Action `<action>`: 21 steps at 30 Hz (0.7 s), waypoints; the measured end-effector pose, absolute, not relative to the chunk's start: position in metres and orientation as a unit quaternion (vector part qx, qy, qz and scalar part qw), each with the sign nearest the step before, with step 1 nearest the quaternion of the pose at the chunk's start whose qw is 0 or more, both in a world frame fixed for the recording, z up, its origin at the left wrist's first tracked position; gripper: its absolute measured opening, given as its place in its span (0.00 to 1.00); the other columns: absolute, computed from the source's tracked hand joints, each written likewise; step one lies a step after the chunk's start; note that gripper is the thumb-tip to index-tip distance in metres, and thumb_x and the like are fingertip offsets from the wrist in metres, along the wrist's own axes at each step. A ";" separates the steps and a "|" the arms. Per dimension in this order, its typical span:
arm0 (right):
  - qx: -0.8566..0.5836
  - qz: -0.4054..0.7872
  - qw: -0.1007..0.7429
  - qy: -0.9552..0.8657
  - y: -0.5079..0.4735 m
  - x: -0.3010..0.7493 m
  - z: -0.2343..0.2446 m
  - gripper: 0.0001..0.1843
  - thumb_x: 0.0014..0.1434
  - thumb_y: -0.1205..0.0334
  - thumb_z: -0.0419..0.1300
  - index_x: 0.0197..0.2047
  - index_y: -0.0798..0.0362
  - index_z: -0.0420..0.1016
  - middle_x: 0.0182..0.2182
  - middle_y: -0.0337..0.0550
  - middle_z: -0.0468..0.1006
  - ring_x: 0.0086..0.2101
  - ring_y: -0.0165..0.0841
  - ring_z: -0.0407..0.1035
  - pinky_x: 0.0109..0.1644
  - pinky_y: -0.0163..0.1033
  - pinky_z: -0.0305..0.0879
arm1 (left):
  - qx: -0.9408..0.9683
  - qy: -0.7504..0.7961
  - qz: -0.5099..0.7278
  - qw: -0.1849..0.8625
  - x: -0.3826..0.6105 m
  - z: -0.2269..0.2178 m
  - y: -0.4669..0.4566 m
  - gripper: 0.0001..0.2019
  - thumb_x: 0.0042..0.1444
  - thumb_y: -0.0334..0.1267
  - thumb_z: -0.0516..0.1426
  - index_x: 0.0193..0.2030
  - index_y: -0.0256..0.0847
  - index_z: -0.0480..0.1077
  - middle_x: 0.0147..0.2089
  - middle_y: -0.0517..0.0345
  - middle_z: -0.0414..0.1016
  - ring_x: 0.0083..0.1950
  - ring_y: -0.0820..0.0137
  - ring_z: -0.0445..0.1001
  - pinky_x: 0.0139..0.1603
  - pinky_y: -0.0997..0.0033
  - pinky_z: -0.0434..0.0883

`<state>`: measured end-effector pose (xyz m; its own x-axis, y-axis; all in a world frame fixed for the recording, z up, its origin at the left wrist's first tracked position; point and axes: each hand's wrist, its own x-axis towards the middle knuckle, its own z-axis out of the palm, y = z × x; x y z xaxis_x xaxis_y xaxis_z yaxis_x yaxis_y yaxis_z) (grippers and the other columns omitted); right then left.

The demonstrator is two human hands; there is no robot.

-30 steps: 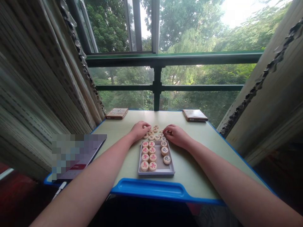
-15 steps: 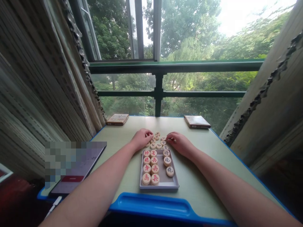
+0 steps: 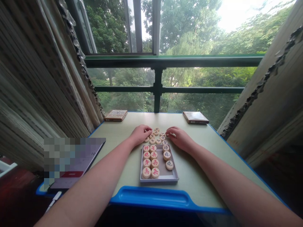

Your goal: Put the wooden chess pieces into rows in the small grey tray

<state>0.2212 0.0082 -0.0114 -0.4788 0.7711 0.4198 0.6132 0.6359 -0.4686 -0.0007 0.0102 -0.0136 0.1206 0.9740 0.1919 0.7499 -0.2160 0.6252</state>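
Discs point(image 3: 158, 142), loose at center of frame, between left hand point(image 3: 140, 134) and right hand point(image 3: 179, 137) — fingers curled on both, cannot tell if pinching any. Just below, pale tray point(image 3: 164, 175) — red-marked pieces point(image 3: 155, 163) along left, black-marked pieces point(image 3: 167, 155) along right.

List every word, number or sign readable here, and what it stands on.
"帥": red, far left piece in the open box
"炮": red, second left piece; black, two near right pieces
"車": red, third left piece
"馬": red, nearest left piece
"兵": red, three middle pieces
":10": device screen
Too small or blurred: other boxed pieces, loose pieces, flat boxes, the screen's red bar.
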 end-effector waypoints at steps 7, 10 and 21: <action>-0.409 0.127 0.310 -0.848 0.005 0.219 -0.012 0.13 0.54 0.73 0.53 0.38 0.54 0.76 0.40 0.48 0.74 0.39 0.33 0.70 0.46 0.39 0.67 | 0.694 0.602 0.316 0.235 0.002 -0.010 0.003 0.14 0.50 0.39 0.56 0.42 0.36 0.75 0.40 0.52 0.76 0.37 0.69 0.73 0.38 0.74 0.70; -0.389 0.123 0.308 -0.860 0.004 0.219 -0.013 0.15 0.56 0.71 0.52 0.42 0.52 0.76 0.43 0.48 0.74 0.43 0.35 0.69 0.50 0.43 0.65 | 0.681 0.604 0.319 0.264 0.002 -0.010 0.002 0.14 0.49 0.36 0.56 0.43 0.36 0.74 0.37 0.53 0.77 0.36 0.70 0.73 0.36 0.75 0.70; -0.379 0.110 0.277 -0.876 0.000 0.217 -0.010 0.16 0.58 0.68 0.51 0.46 0.50 0.76 0.47 0.47 0.74 0.47 0.38 0.67 0.53 0.47 0.63 | 0.673 0.605 0.340 0.257 0.002 -0.013 0.007 0.13 0.52 0.34 0.52 0.43 0.36 0.73 0.41 0.52 0.77 0.39 0.70 0.73 0.42 0.72 0.70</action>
